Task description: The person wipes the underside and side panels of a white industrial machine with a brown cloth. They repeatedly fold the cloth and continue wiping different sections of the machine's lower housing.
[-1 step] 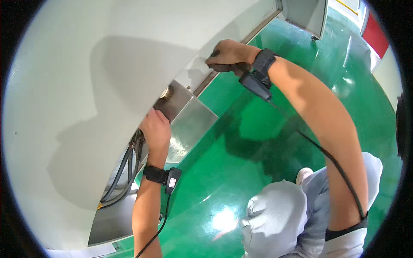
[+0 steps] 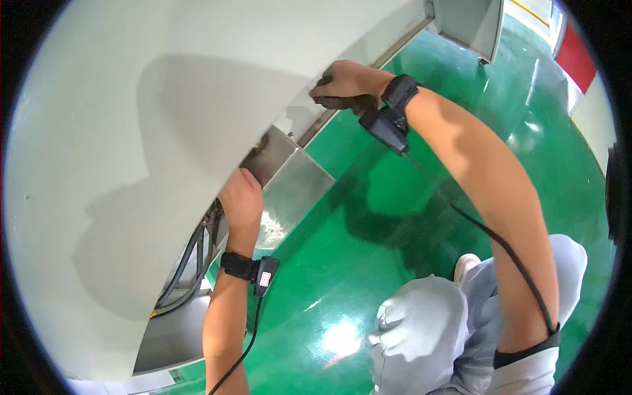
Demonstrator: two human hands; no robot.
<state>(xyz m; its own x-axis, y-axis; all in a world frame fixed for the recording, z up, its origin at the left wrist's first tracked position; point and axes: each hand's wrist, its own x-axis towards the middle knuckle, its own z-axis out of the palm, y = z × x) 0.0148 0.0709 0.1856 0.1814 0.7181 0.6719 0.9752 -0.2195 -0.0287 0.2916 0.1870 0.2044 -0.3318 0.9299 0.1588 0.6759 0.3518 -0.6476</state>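
Note:
My left hand (image 2: 242, 196) reaches behind the edge of a large white panel (image 2: 197, 85). The panel hides its fingers and whatever they touch. Next to it is an open metal box (image 2: 289, 187), with a brass-coloured fitting (image 2: 262, 143) partly showing by the panel edge. Dark cables (image 2: 191, 263) run down just below this hand. My right hand (image 2: 349, 85) is curled closed by the panel's lower edge, beyond the box. Something dark shows under its fingers; shadow and the hand keep me from telling what it is.
Shiny green floor (image 2: 395, 217) lies below, with my bent knees (image 2: 421, 329) at the lower right. Along the panel's bottom runs a metal rail (image 2: 322, 125). A grey cabinet part on a caster (image 2: 484, 61) stands at the far right. Thin black cords trail from both wrist straps.
My right hand has shifted slightly left along the panel. Less of the brass-coloured fitting shows beside the panel edge. My left hand stays nearly in place.

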